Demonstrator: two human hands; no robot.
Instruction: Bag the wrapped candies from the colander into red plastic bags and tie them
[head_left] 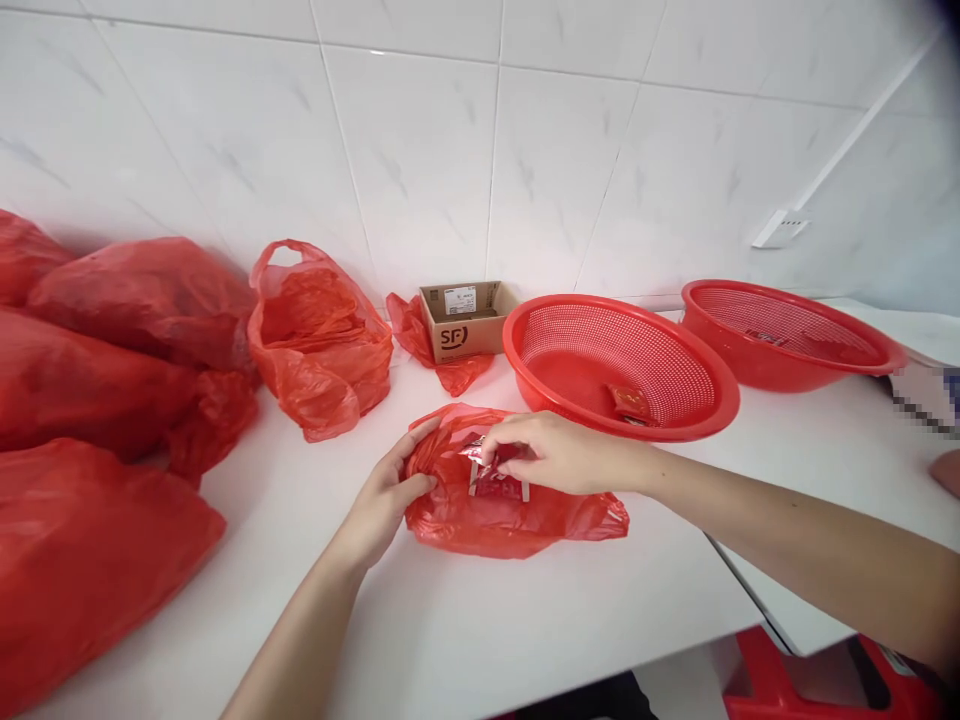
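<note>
A thin red plastic bag (480,535) lies open on the white table in front of me. My left hand (382,500) grips the left edge of its mouth, thumb and fingers closed on the film. Over the opening, my right hand (551,452) pinches a small shiny red-and-silver packet (475,453). Just below these fingertips, a red patch with white marks (501,488) shows at the bag; I cannot tell whether it is another packet or print. Behind my right wrist, a red colander (566,375) holds a small red packet (628,402) and a little more, partly hidden.
Several bulging red bags (90,560) crowd the left side. Along the tiled wall stand an open-topped red bag (322,345) and a small cardboard box (472,338). A second colander (772,362) sits back right. A red stool (761,685) is below the table edge; part of another person (946,472) shows far right.
</note>
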